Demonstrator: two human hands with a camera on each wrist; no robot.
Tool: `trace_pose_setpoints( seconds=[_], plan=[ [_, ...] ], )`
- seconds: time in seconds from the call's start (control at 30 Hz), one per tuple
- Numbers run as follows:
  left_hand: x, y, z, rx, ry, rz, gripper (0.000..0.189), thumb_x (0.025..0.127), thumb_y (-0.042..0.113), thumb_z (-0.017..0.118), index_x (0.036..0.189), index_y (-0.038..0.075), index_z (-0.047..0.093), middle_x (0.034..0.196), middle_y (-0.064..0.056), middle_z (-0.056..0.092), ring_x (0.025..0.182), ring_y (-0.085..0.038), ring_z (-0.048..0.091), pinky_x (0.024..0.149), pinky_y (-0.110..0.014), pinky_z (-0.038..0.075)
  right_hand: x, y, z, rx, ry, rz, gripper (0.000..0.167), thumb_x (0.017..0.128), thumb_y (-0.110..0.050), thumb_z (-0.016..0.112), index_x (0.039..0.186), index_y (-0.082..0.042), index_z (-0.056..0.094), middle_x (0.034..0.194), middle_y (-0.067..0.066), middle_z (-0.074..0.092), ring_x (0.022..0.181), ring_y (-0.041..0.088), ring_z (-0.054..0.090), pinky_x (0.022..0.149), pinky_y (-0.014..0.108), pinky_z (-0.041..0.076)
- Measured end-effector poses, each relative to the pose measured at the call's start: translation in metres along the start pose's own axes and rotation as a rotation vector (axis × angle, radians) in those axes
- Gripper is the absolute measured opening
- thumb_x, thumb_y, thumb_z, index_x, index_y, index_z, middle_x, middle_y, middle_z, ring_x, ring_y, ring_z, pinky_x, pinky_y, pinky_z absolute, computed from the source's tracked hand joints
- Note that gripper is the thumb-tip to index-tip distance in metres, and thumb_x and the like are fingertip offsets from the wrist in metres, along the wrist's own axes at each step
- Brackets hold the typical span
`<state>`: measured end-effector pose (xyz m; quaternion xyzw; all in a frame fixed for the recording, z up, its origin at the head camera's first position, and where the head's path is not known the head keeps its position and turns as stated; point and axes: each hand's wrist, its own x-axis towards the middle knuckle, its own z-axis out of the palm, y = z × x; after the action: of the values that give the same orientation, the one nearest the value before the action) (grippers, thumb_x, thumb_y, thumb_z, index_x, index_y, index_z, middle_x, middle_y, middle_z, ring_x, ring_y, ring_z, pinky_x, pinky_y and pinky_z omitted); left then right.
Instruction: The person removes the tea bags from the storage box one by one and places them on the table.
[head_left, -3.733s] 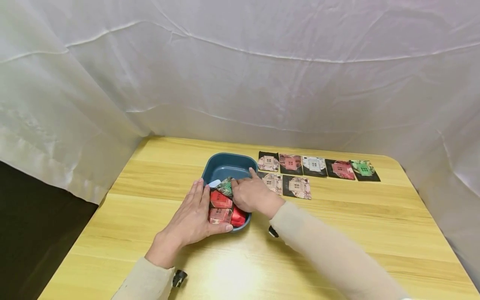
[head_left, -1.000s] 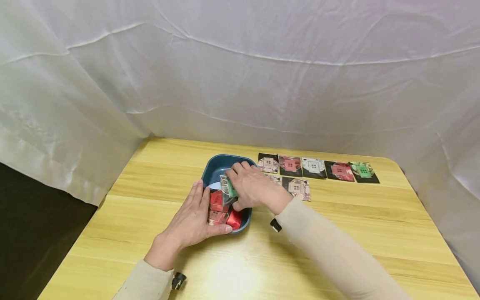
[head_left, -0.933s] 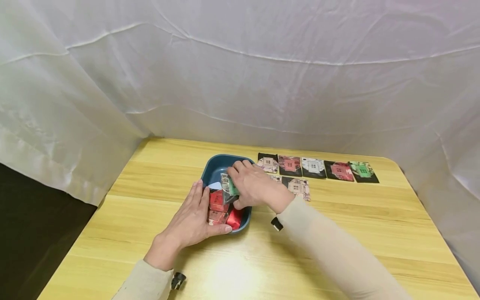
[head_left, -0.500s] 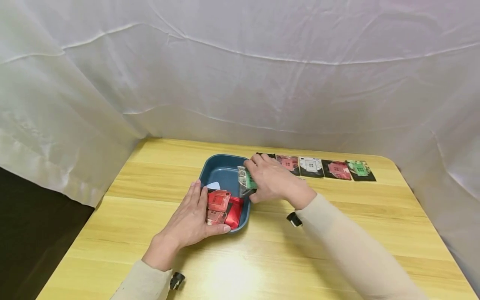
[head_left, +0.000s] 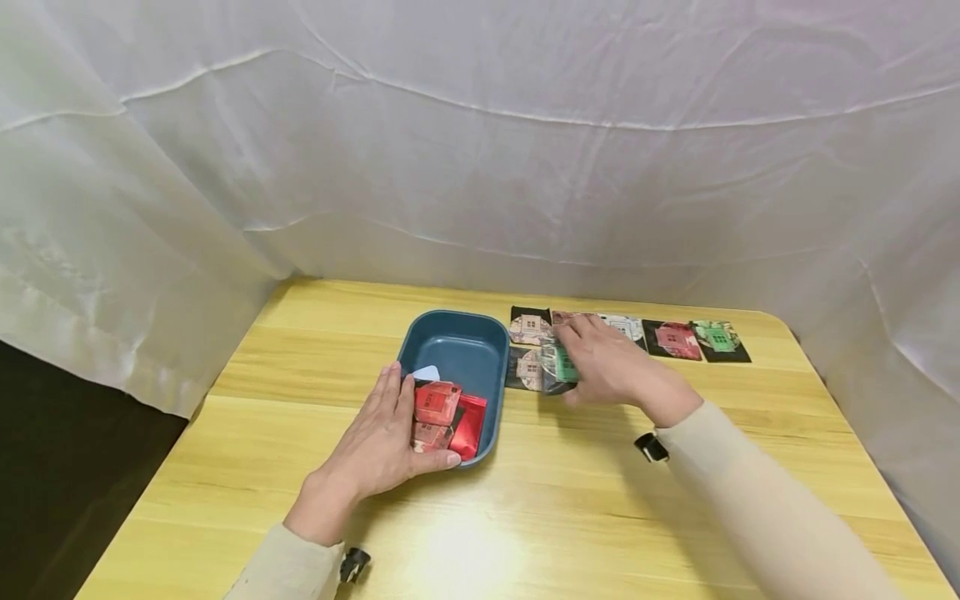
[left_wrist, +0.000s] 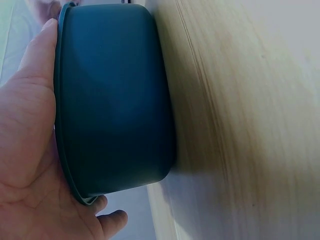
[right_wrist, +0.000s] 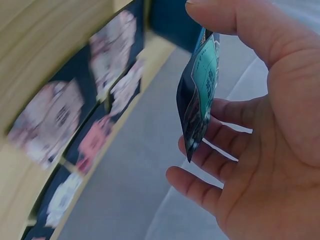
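While only head view shows inside the tub, left hand spread against it, right hand pinching green packet

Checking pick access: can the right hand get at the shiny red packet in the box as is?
Probably not yet: the right hand holds a green packet. Otherwise, the box is open above, the shiny red packet mostly uncovered.
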<state>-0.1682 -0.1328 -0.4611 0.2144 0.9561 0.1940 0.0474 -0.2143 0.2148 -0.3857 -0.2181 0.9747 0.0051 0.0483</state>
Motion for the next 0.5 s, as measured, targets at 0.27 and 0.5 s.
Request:
trace_pose_setpoints(
  seconds=[0.27, 0.5],
  plan=[
    [0.000, 0.002, 0.002, -0.018, -0.001, -0.017, 0.136, 0.077, 0.084, 0.072, 0.164, -0.008, 0.023, 0.175, -0.027, 0.007, 0.164, -0.042, 0.006, 0.131, -0.053, 0.020, -0.026, 0.042, 0.006, -0.001, -0.026, 0.097, 0.101, 0.076, -0.043, 0.092, 0.152, 0.004, 0.045, 0.145, 0.028, 0.052, 0.134, 0.048, 0.050, 0.111, 0.066, 0.044],
    [-0.001, 0.002, 0.002, -0.022, -0.009, -0.026, 0.138, 0.076, 0.087, 0.070, 0.165, -0.007, 0.021, 0.176, -0.025, 0.005, 0.164, -0.042, 0.004, 0.131, -0.054, 0.021, -0.047, 0.072, 0.009, -0.024, -0.040, 0.136, 0.099, 0.076, -0.043, 0.092, 0.149, 0.006, 0.047, 0.141, 0.031, 0.053, 0.132, 0.052, 0.050, 0.109, 0.070, 0.043]
  ],
)
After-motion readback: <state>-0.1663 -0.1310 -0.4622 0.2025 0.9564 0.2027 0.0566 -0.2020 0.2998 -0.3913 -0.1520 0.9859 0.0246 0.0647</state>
